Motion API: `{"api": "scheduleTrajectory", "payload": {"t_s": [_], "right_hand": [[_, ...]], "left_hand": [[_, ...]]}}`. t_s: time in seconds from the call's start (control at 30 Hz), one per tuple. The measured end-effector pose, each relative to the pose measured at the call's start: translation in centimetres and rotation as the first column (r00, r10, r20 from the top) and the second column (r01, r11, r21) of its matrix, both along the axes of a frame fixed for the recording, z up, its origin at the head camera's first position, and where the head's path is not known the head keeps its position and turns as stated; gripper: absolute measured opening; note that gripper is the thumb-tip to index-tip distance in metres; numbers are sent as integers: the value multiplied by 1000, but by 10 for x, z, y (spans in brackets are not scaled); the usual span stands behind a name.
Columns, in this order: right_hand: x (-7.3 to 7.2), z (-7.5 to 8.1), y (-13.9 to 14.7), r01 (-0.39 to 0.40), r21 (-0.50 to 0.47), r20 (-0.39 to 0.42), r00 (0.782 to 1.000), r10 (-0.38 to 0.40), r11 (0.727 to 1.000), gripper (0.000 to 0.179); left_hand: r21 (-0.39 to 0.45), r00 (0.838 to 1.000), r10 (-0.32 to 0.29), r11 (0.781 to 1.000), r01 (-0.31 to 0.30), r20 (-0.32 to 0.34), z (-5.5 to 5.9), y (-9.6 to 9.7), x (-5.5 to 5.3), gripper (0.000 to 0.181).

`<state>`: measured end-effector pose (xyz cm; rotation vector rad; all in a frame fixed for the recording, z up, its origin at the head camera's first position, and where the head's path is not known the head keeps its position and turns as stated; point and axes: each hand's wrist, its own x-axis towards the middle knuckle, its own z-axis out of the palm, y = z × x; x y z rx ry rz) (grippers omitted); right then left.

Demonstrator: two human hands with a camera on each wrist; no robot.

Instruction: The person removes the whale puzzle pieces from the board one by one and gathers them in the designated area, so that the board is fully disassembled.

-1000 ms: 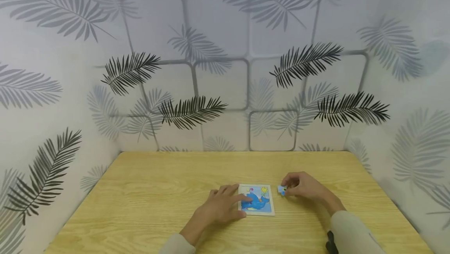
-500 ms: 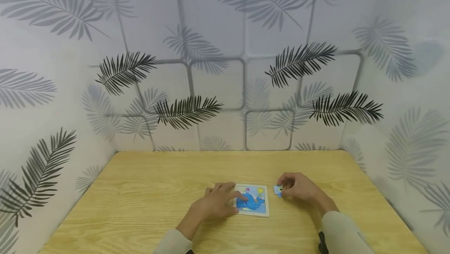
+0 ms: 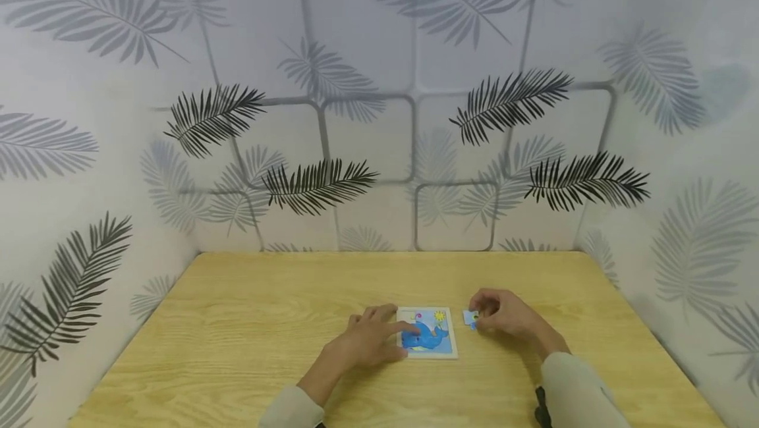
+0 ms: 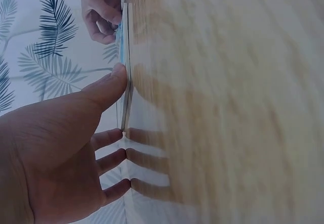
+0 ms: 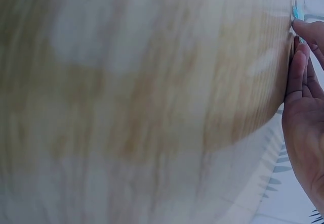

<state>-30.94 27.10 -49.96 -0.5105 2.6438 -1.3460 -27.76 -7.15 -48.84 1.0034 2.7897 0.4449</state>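
A small framed jigsaw puzzle [image 3: 435,342] with a blue whale and a yellow sun lies flat on the table. My left hand [image 3: 370,339] rests at its left side, index finger laid across the picture and thumb at the near edge; in the left wrist view the other fingertips of this hand [image 4: 66,153] touch the tabletop. Just right of the frame, my right hand [image 3: 512,316] pinches a light-blue puzzle piece [image 3: 469,318] between thumb and fingers. In the right wrist view that piece [image 5: 296,11] shows at the thumb tip, partly hidden by the hand.
The wooden table [image 3: 284,296] extends around both hands, its far edge meeting a wall [image 3: 367,151] patterned with grey and black leaves. A dark object [image 3: 542,407] sits under the right sleeve [image 3: 578,388].
The view has shifted slightly. My right hand, still pinching the puzzle piece, sits a little nearer the frame than a second ago. The left hand has stayed on the puzzle.
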Motion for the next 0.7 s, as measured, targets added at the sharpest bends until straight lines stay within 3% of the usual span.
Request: {"api": "scheduleTrajectory", "payload": {"t_s": [0.17,0.47,0.7], "right_hand": [[2,-2,0,11,-20,11,1000,-10,1000,28],[9,1,0,-12,-76,16,1000,14,997,29],[7,0,-2,5,-46,13,1000,-4,999,28]], "left_hand": [[-20,1000,-23,1000,23,-8,0,-3,2,46],[47,992,-89,995,85,86,8,-13,0,53],[-6,995,-100,995,100,15,5,-14,-1,53]]}}
